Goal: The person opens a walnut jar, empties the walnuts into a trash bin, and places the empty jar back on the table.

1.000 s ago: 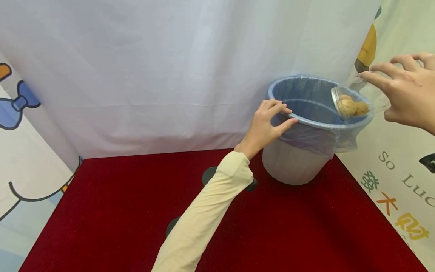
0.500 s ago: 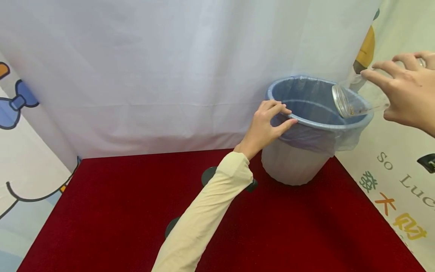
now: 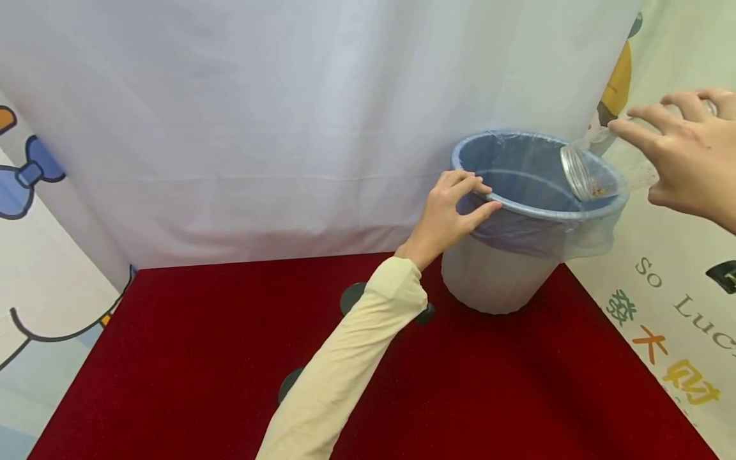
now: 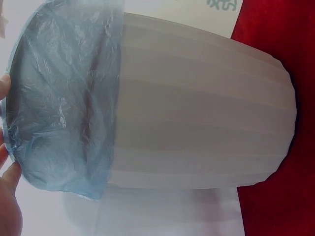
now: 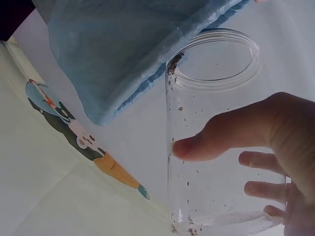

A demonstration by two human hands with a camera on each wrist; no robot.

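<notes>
My right hand (image 3: 692, 150) grips a clear jar (image 5: 216, 115), thumb on one side and fingers round the other. The jar lies tilted, its open mouth over the bin's right rim in the head view. Brown crumbs (image 5: 174, 64) cling near its mouth and along its wall. A trash bin (image 3: 497, 275) with a thin blue liner (image 4: 64, 98) folded over its rim stands at the back right of the table. At the bin's near left rim, my left hand (image 3: 448, 214) pinches the lined edge between thumb and fingers.
A red-covered table (image 3: 218, 338) spreads out below, with a white curtain (image 3: 259, 128) behind it. Dark round discs (image 3: 352, 297) show partly under the left sleeve (image 3: 351, 358). A printed cloth (image 3: 661, 287) hangs at the right.
One second ago light brown pieces, like bread or cookies, lay inside the jar's mouth; half a second ago they were out of it, leaving crumbs. Both hands have stayed nearly still.
</notes>
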